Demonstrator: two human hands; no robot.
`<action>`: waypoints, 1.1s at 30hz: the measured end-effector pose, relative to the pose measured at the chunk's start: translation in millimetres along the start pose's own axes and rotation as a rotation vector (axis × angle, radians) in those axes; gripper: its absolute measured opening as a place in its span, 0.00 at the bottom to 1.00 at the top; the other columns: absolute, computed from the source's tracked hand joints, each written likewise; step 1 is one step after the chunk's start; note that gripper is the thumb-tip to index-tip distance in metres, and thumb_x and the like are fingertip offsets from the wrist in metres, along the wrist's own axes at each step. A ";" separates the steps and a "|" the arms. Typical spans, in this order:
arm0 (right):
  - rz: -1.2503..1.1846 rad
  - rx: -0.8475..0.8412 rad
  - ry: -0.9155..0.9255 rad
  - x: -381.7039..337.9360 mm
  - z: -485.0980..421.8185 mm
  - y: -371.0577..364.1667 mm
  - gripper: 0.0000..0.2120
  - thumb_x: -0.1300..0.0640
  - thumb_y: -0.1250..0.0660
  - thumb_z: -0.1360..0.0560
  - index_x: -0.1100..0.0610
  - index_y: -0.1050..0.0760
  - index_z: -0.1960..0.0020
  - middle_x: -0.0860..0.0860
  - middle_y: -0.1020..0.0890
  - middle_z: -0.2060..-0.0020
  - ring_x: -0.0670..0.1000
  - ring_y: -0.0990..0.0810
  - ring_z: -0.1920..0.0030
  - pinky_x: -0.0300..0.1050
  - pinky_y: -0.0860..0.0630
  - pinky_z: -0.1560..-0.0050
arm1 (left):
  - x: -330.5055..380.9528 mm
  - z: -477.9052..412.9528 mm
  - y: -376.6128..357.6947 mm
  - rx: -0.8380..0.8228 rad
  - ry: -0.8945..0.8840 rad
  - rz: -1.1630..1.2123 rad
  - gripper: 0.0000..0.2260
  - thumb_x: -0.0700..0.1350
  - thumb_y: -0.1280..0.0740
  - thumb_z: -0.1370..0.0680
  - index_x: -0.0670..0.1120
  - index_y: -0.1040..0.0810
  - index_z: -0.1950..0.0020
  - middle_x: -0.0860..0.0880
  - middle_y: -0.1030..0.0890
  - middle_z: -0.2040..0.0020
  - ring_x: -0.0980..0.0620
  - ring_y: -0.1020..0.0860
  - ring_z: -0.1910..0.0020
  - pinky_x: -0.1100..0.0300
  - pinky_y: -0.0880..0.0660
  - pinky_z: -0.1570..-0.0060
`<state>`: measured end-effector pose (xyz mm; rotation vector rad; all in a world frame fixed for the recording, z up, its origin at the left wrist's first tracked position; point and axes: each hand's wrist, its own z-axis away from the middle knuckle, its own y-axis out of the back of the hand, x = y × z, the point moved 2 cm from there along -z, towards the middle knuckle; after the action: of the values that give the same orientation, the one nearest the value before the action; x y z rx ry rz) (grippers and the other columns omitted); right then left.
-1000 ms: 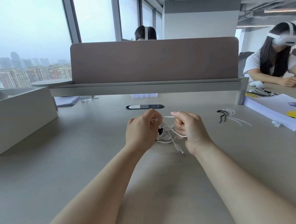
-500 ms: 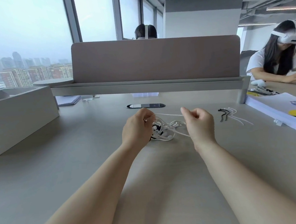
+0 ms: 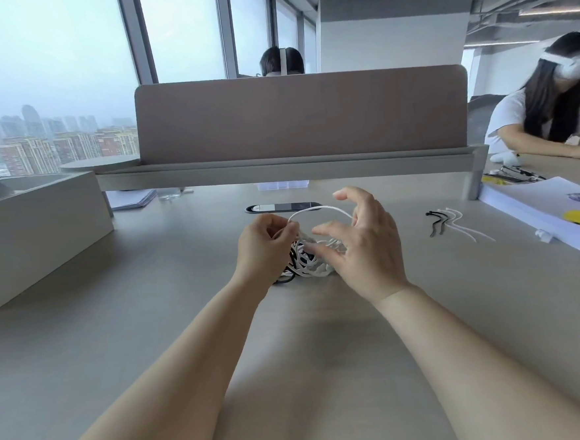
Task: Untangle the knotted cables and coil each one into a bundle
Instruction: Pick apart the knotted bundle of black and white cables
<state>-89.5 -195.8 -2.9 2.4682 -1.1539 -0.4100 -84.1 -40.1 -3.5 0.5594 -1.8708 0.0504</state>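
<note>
A tangle of white and black cables [image 3: 305, 261] lies on the grey desk [image 3: 152, 332] in the middle of the view. My left hand [image 3: 265, 252] pinches a white cable strand above the pile. From that pinch a white loop [image 3: 319, 210] arches rightwards over to my right hand [image 3: 366, 249]. My right hand has its fingers spread apart over the right side of the tangle, with the loop passing by its fingers. Part of the tangle is hidden behind both hands.
Black and white cable ties [image 3: 453, 220] lie to the right. A stack of white paper [image 3: 549, 212] sits at the far right, a grey box [image 3: 35, 234] at the left, a desk divider [image 3: 302, 116] behind, a cable port [image 3: 282, 207] ahead. Two people sit beyond.
My right hand has gone from a closed fist to spread fingers and moved over the tangle. The white strand between my hands now arches as a raised loop.
</note>
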 end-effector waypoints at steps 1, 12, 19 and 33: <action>-0.005 -0.031 -0.004 -0.2 0.1 -0.9 0.10 0.42 0.31 0.31 0.48 0.17 0.60 0.53 0.26 0.40 0.50 0.31 0.50 0.47 0.32 0.51 | 0.1 0.3 -0.2 -0.004 0.004 0.011 0.06 0.46 0.31 0.24 0.44 0.21 0.58 0.41 0.17 0.59 0.53 0.28 0.70 0.61 0.33 0.68; -0.327 -0.025 -0.232 -4.7 5.1 -8.5 0.05 0.54 0.32 0.25 0.52 0.21 0.59 0.47 0.38 0.31 0.49 0.42 0.30 0.42 0.45 0.35 | -6.2 -0.9 3.1 0.019 0.007 0.007 0.08 0.47 0.31 0.24 0.45 0.23 0.60 0.50 0.19 0.65 0.54 0.26 0.68 0.62 0.31 0.67; -1.150 0.143 -0.659 -12.1 -11.8 14.7 0.12 0.59 0.44 0.18 0.53 0.31 0.60 0.46 0.24 0.39 0.40 0.23 0.42 0.35 0.31 0.44 | -9.1 -1.5 1.0 0.035 0.030 -0.079 0.06 0.47 0.32 0.24 0.47 0.23 0.60 0.52 0.19 0.62 0.55 0.24 0.65 0.66 0.32 0.70; -0.171 -0.301 -0.243 -5.3 -0.1 3.1 0.15 0.35 0.31 0.32 0.47 0.24 0.60 0.42 0.27 0.70 0.43 0.27 0.64 0.43 0.41 0.55 | -3.1 -0.3 3.4 0.084 -0.078 0.004 0.06 0.46 0.30 0.24 0.44 0.22 0.56 0.50 0.20 0.64 0.55 0.25 0.67 0.65 0.30 0.65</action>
<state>-94.7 -193.5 -0.9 2.3013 -0.8915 -0.8854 -84.4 -35.9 -5.4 0.6232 -1.9522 0.1121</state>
